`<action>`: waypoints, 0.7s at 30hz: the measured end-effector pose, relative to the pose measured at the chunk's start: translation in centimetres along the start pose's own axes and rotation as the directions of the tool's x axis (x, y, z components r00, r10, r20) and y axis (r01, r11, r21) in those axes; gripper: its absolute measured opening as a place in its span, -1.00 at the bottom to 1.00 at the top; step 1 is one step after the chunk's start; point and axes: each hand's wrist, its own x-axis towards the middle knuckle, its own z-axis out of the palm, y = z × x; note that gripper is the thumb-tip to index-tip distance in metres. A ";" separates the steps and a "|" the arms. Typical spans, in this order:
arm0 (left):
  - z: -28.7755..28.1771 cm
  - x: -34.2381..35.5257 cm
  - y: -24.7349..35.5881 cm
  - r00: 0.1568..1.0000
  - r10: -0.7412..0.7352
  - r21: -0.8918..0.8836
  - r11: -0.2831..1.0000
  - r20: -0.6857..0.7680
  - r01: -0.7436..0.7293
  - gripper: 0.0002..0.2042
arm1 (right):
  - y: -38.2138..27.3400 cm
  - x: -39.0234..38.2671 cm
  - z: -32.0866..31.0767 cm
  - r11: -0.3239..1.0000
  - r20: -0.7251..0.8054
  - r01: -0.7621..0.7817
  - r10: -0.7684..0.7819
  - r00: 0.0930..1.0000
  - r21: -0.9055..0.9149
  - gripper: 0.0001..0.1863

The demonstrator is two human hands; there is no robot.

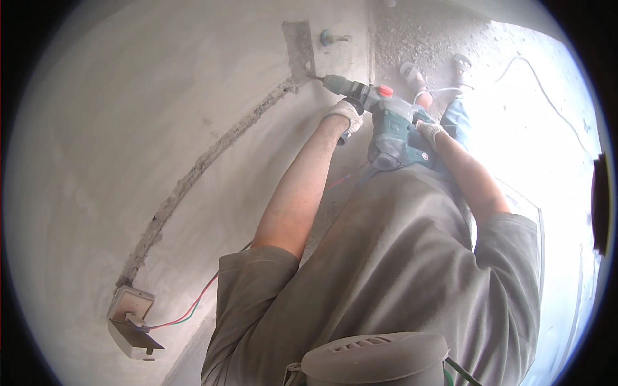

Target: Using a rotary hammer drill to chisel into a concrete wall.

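Observation:
A green rotary hammer (394, 132) with a red knob is held level in front of my body, pointing at the wall. Its chisel bit (315, 78) meets the wall where a long rough groove (207, 159) joins a wider chipped strip (299, 48). Around the black side handle, just behind the tool's nose, my left hand (347, 114) is closed in a white knit glove. My right hand (430, 132), gloved too, is wrapped round the rear handle; its fingers are partly hidden. Pale dust hazes the air at the right.
A wall socket box (132, 304) with its cover hanging open sits at the groove's lower end, with red and green wires (196, 301) plugged in. A pipe stub (333, 38) juts from the wall. Rubble (421, 42) and a pale cable (547, 87) lie on the floor.

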 end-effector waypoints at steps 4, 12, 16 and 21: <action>-1.1 -0.6 0.4 1.000 0.002 -0.040 0.999 0.022 -0.001 -0.81 | 0.6 0.5 0.0 0.999 0.014 0.011 -0.010 1.000 -0.040 -0.60; -5.6 -5.4 2.8 0.966 -0.195 -0.163 0.961 0.169 0.223 -0.64 | 0.5 0.3 1.4 0.992 0.027 0.106 -0.108 0.994 0.075 -0.63; -5.2 -3.8 4.7 0.998 0.000 -0.198 0.980 0.055 0.011 -0.79 | 6.2 4.7 -0.8 0.965 -0.037 0.143 -0.138 0.990 0.219 -0.67; -5.7 -5.8 2.9 0.984 -0.151 -0.243 0.955 0.094 0.169 -0.79 | 2.4 4.5 -0.5 0.567 0.852 -0.669 -0.119 0.510 0.480 -0.77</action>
